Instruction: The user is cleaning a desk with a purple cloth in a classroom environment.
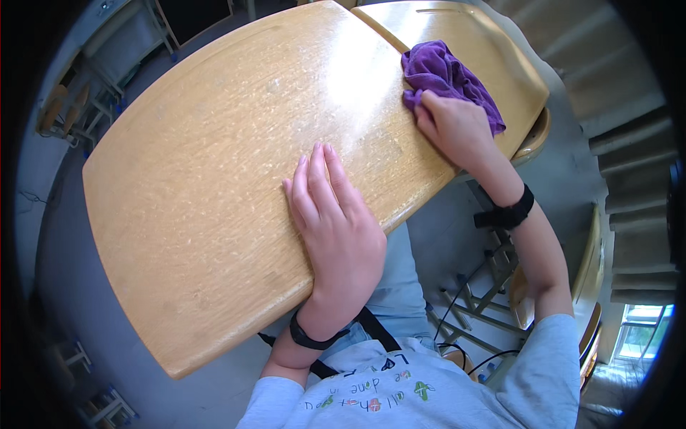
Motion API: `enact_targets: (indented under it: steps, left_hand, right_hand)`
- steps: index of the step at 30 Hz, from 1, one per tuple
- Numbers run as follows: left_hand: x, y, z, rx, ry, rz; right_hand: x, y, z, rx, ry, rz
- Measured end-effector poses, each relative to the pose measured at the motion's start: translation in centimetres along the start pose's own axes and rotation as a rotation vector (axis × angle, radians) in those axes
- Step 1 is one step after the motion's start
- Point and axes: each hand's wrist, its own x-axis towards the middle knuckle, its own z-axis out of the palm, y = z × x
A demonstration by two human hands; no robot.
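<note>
A bunched purple cloth (447, 75) lies at the right edge of a worn wooden desktop (214, 177), reaching over the second desk beside it. My right hand (455, 126) grips the near side of this cloth, fingers curled into it. Flat on the desktop near its front edge rests my left hand (340, 236), palm down, fingers stretched forward and held nearly together. It holds nothing. Pale scratches and scuffs cover the desktop, and light glares off its far right part.
The second wooden desk (493, 64) adjoins on the right, with a wooden chair (533, 139) by its near corner. Metal furniture legs (482, 300) and black cables (455, 311) are at lower right. Curtains (638, 214) hang along the right. Other chairs (67, 112) stand at far left.
</note>
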Motion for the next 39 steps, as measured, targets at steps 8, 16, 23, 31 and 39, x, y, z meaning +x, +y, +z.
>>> enact_targets:
  steps: [8,16,23,31,39]
  left_hand:
    - [-0.1,0.0,-0.4,0.042,-0.047,-0.021]
    - [-0.2,-0.2,-0.4,0.032,-0.025,-0.029]
    - [-0.3,-0.5,-0.4,0.037,-0.037,-0.020]
    - [-0.2,-0.5,-0.1,0.048,-0.029,-0.008]
    - [-0.3,-0.4,-0.4,0.038,-0.063,-0.012]
  right_hand:
    - [0.3,-1.2,0.6,-0.033,0.062,-0.027]
    - [-1.1,4.7,-1.1,0.082,0.105,0.039]
    - [-2.5,1.7,-2.0,0.120,0.023,-0.148]
    - [-1.2,-3.6,-2.2,0.259,-0.066,-0.305]
    - [-0.3,-2.1,-1.9,0.397,-0.218,-0.385]
